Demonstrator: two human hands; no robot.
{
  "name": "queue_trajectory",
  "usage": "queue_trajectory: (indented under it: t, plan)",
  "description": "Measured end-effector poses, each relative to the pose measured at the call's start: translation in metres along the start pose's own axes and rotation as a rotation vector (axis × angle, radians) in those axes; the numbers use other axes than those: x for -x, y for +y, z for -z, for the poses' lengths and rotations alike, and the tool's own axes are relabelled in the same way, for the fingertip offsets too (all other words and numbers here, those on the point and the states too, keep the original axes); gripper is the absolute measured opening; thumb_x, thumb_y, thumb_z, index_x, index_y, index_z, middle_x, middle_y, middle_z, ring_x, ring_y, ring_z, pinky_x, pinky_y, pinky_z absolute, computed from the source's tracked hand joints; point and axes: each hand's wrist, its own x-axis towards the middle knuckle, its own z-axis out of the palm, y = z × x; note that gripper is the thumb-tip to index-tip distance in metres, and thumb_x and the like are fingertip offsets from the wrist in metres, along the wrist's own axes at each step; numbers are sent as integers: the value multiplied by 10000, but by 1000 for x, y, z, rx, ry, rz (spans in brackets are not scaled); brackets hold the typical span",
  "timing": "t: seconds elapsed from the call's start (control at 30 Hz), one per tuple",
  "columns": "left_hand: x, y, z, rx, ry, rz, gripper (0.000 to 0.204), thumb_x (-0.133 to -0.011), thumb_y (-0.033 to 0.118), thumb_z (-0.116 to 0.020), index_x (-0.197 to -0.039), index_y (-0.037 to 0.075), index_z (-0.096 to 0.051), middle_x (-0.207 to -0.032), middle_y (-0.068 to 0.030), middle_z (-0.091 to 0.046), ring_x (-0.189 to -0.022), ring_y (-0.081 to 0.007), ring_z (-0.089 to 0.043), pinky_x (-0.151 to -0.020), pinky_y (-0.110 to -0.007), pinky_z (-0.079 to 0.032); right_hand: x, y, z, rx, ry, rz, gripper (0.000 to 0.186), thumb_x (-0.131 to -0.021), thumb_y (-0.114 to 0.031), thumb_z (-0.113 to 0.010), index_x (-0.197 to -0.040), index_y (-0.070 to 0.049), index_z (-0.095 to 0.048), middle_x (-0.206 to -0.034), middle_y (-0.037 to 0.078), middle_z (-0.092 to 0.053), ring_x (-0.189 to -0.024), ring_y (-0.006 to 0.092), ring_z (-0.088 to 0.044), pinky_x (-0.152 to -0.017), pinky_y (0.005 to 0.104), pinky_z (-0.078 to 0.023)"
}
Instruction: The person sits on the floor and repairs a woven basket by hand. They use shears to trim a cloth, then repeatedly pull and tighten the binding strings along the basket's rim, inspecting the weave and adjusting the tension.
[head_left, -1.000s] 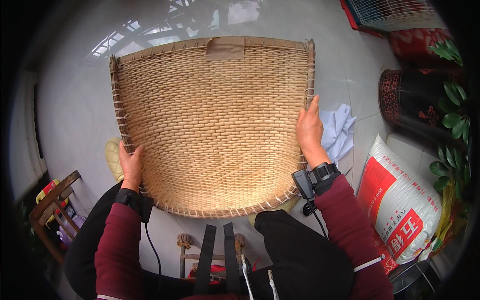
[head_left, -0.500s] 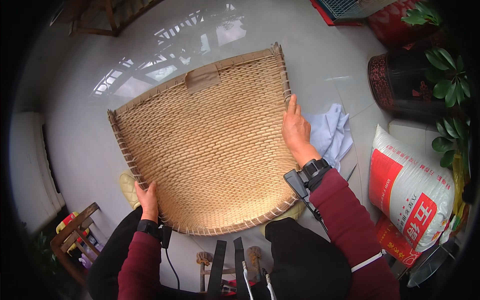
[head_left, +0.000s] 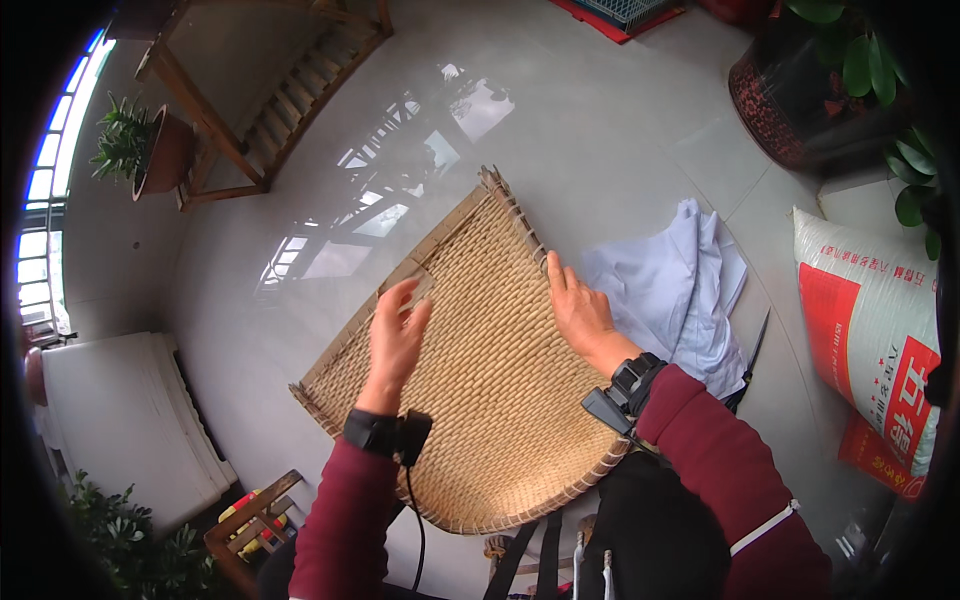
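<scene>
In front of the person, above the legs, a tan woven basket (head_left: 490, 370) sits at a slant, its rounded end nearest the body. Over its woven face is the left hand (head_left: 393, 345), fingers loosely spread and gripping nothing. The right hand (head_left: 582, 310) lies along the basket's right rim, fingers extended, thumb hidden; whether it grips I cannot tell. Beyond a crumpled pale cloth (head_left: 680, 290), a white sack (head_left: 878, 330) bears red panels, bold white characters and smaller red print.

From here I see maroon sleeves (head_left: 345, 510), one white-banded, black wrist straps (head_left: 370, 432) with boxy modules (head_left: 414, 437), a dark cable (head_left: 411, 515), black trousers (head_left: 665, 535).
</scene>
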Motion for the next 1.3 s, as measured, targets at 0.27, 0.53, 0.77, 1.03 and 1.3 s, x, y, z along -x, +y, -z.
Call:
queue_trajectory:
  t: [0.27, 0.53, 0.77, 1.03, 1.3]
  plan:
    - [-220, 19, -131, -278, -68, 195, 611, -894, 390, -584, -1258, -97, -520, -1225, -255, -585, -1155, -331, -562, -984, -371, -418, -6, 18, 6, 8, -3, 42, 697, -801, 7, -524, -1439, 44, -247, -1016, 160, -557, -813, 275, -643, -635, 366, -557]
    - [-251, -5, -149, 245, -178, 345, 327, -847, 230, -631, -1008, -51, -680, -880, -102, -670, -768, -170, -597, -725, -318, -483, -20, 29, 0, -18, 77, 44, 690, -798, -2, -517, -1433, 52, -255, -981, 154, -557, -782, 273, -635, -615, 368, -552]
    - [-243, 9, -123, 426, -416, 433, 383, -943, 237, -577, -1271, 40, -579, -1115, -60, -613, -1006, -182, -567, -888, -304, -450, -26, 28, -6, -78, 62, 39, 693, -795, 6, -520, -1432, 54, -253, -984, 165, -555, -802, 289, -632, -616, 378, -551]
    - [-267, 3, -115, 356, -562, 408, 353, -957, 246, -550, -1296, 157, -587, -1173, -33, -596, -1071, -148, -530, -962, -305, -410, -30, 28, -8, -106, 33, 24, 683, -793, -3, -539, -1420, 54, -274, -968, 166, -570, -803, 290, -635, -608, 380, -549]
    - [-269, -13, -151, 259, -332, 320, 280, -901, 260, -607, -1070, 38, -637, -908, -48, -622, -836, -148, -582, -766, -293, -482, -31, 31, -13, -108, 103, 43, 671, -792, -8, -546, -1408, 59, -291, -912, 151, -571, -758, 284, -631, -572, 377, -538]
